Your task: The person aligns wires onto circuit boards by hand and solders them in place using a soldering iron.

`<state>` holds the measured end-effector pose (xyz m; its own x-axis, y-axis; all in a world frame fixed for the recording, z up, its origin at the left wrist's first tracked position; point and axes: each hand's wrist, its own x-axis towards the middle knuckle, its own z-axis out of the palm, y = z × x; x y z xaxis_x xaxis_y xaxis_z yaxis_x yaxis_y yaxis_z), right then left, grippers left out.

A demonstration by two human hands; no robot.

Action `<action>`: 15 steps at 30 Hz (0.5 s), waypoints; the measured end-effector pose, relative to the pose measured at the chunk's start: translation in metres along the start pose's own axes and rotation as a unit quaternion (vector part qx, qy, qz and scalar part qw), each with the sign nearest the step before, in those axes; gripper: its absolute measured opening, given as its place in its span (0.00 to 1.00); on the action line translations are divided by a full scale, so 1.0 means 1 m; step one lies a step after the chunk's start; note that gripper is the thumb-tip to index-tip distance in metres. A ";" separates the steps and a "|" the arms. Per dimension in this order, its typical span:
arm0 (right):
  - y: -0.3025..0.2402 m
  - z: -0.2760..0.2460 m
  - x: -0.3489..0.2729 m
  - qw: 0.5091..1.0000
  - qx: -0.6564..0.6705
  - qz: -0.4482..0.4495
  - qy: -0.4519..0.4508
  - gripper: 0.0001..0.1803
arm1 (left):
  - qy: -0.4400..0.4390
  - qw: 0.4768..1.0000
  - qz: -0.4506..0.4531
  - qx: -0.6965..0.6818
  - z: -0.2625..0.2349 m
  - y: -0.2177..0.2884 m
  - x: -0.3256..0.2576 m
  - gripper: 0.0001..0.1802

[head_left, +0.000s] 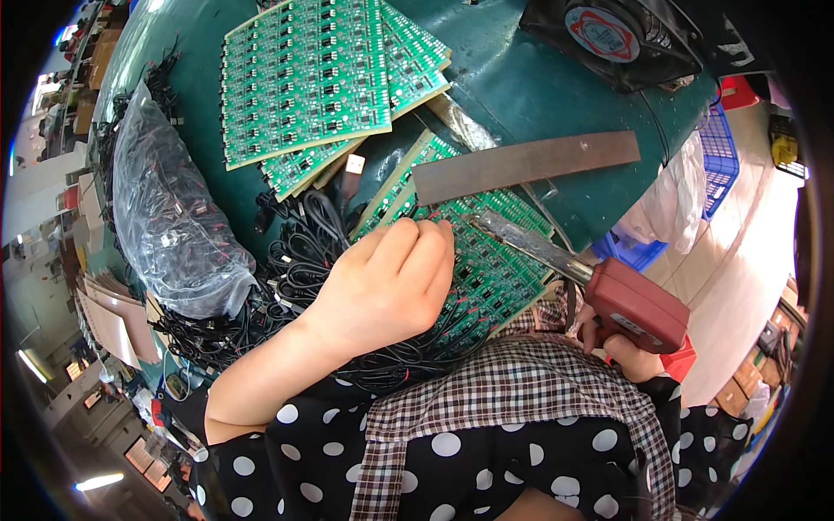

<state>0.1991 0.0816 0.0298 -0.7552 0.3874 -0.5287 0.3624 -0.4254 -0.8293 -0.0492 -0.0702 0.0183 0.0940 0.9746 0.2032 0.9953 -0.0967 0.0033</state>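
My left hand (391,273) is closed in a pinch over a green circuit board panel (495,269). A bit of thin red wire (433,214) shows right at its fingertips; the rest of that cable is hidden by the hand. In my right hand (630,354) is a dark red soldering gun (638,304), its fingers wrapped round the grip. The gun's metal barrel (530,241) reaches left across the panel, and its tip ends just right of my left fingertips. Several cables with red wire ends (465,313) lie over the panel's near part.
A flat brown bar (530,165) lies across the panel's far edge. Beyond are stacked circuit board panels (304,78) and a black fan (608,39). Black cables (304,252) heap at the left, beside a filled plastic bag (169,208). A blue basket (719,161) stands off the table's right side.
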 end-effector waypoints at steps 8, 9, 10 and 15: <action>0.008 -0.010 -0.002 0.997 0.060 0.038 0.005 0.40 | -0.013 0.998 0.033 0.055 0.002 0.002 0.003 0.14; 0.008 -0.012 -0.002 0.999 0.029 0.038 -0.004 0.40 | -0.009 0.998 0.032 0.055 0.002 0.002 0.002 0.14; 0.009 -0.014 -0.003 0.999 0.028 0.038 -0.005 0.40 | -0.004 0.998 0.032 0.054 0.002 0.002 0.002 0.14; 0.013 -0.015 -0.005 0.984 -0.167 -0.061 -0.028 0.40 | -0.018 0.997 0.039 0.063 0.000 0.002 0.002 0.14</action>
<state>0.2158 0.0866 0.0187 -0.8291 0.3699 -0.4193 0.4201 -0.0829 -0.9037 -0.0472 -0.0687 0.0189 0.1696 0.9721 0.1619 0.9797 -0.1485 -0.1343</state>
